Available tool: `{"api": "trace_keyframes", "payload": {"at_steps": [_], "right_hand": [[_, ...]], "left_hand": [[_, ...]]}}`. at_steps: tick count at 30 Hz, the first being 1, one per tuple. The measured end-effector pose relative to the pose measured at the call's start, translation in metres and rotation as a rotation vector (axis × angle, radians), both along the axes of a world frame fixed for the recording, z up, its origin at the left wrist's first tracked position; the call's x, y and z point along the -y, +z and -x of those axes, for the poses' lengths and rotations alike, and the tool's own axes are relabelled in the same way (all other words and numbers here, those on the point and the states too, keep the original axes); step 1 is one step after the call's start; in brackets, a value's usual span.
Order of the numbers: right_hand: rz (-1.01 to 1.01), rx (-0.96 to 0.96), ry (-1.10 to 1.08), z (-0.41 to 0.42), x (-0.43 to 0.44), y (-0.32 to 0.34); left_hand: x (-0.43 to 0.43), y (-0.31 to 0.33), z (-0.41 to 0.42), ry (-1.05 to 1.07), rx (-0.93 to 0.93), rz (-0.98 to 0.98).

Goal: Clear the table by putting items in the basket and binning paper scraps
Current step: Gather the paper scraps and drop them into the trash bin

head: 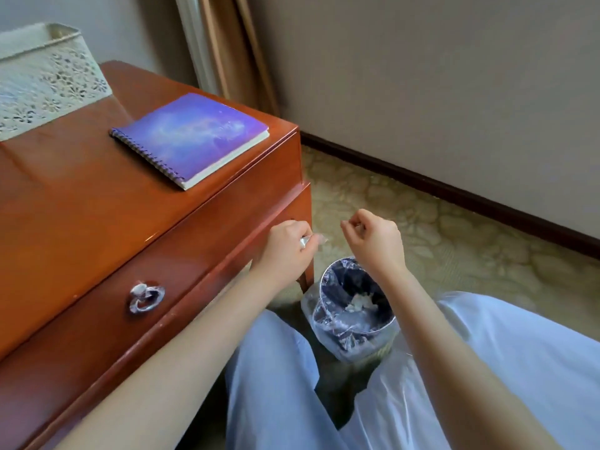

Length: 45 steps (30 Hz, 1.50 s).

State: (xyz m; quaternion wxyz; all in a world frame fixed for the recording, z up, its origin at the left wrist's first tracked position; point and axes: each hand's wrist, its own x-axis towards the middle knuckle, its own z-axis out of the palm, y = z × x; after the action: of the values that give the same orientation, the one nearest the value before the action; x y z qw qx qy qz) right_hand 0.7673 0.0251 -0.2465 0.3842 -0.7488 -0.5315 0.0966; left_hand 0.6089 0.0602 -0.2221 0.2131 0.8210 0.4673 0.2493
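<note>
Cream perforated metal, one basket (48,73), standing at the far left of the table (74,190); its contents cannot be seen from here. Red-brown polished wood, one table, its front drawer (97,306) fitted with a silver ring pull (146,297). Purple spiral-bound notebook (191,138), one, closed, lying flat on the tabletop near the right edge and apart from the basket; not yet put away. Left hand (285,251), just off the table's front corner, fingers curled in and pinching a small whitish paper scrap (304,242) against the thumb; the scrap sits above and to the left of the bin, not yet over its mouth. Right hand (373,241), raised beside the left and above the bin, fingers curled with thumb meeting forefinger; whether it holds a scrap of its own cannot be told. Small round bin (326,323), on the carpet (454,241) between the person's knees, lined with clear plastic, with crumpled paper (358,303) already inside. Pale blue trousers (519,352), one pair, worn by the seated person. Assessment: binning looks partly done and near its end, with no loose scraps showing on the visible tabletop; the held scrap is left to drop, and the notebook is left to go into the basket.
</note>
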Motion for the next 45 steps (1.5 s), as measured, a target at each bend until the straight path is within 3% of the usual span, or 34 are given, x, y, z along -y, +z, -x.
{"api": "trace_keyframes", "payload": {"at_steps": [5,12,23,30,45], "right_hand": [[0.226,0.15,0.006,-0.035,-0.008,-0.056],[0.466,0.375,0.106,-0.061,-0.033,-0.126],[0.773,0.415,0.304,-0.074,-0.063,-0.204],[0.725,0.429,0.316,-0.099,-0.063,-0.183],[0.596,0.276,0.081,-0.141,-0.03,-0.158]], "left_hand": [[-0.025,-0.053,-0.031,0.005,-0.149,0.142],[-0.057,-0.098,-0.052,-0.011,-0.376,0.142],[-0.091,-0.135,-0.065,-0.058,-0.501,0.168],[-0.086,-0.143,-0.093,-0.146,-0.585,0.175],[-0.059,-0.203,-0.167,-0.378,-0.704,0.296]]}}
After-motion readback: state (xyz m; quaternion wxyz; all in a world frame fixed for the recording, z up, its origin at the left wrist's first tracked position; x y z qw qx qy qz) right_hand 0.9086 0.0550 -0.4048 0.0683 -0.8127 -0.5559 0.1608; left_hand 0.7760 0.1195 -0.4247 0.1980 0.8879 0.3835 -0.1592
